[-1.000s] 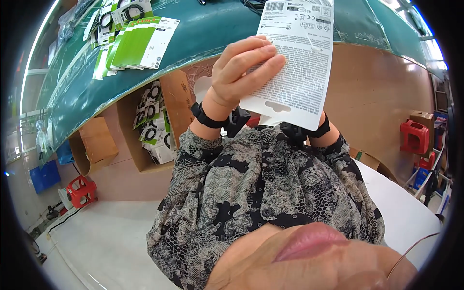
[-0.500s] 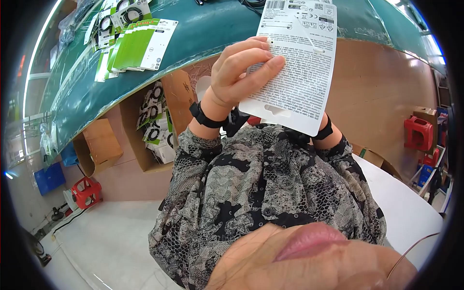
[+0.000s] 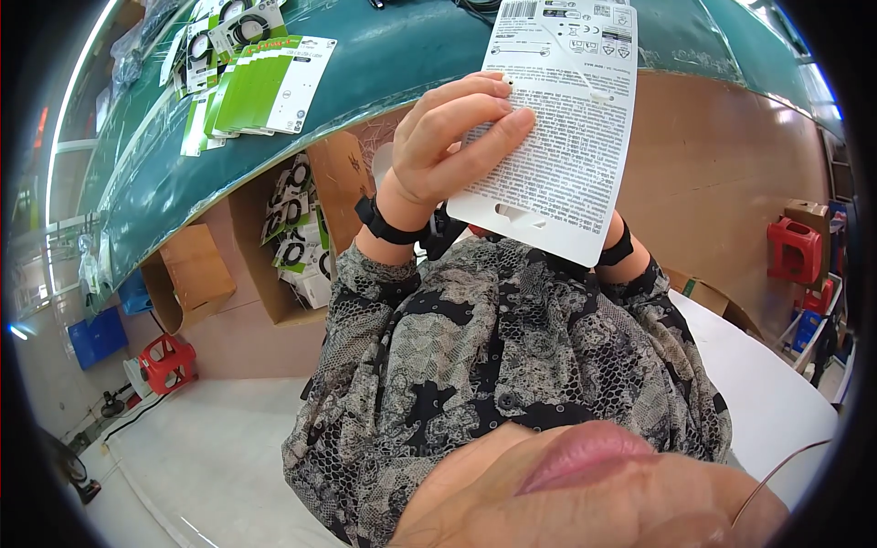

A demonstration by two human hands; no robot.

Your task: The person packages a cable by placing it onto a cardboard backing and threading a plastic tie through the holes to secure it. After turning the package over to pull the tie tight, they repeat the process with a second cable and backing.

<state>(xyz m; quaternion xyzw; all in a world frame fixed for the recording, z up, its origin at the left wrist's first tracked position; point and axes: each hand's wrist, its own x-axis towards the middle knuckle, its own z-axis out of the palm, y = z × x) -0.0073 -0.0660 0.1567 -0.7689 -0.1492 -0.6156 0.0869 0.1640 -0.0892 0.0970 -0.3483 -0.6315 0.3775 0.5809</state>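
Observation:
A white packaging card (image 3: 557, 137) with a hang hole and dense small print hangs upright before my chest, over the bench's front edge. My left hand (image 3: 452, 142) is closed at the card's left side, its fingertips pressed together on the printed face beside a small dark hole. A small pale bump (image 3: 600, 98) shows on the card's right half. The card hides my right hand; only its wrist with a black band (image 3: 618, 248) shows below the card's right edge.
The green-covered bench (image 3: 365, 64) carries a fanned stack of green-and-white cards (image 3: 265, 87) and several carded black cables (image 3: 247, 29) at left. Below the bench stands an open carton (image 3: 256, 247) of packed cables. Red plastic stools (image 3: 793, 251) are at the far right.
The card's lower end has dropped slightly and shifted a little left. My left hand has moved slightly left with it, its fingertips still on the card.

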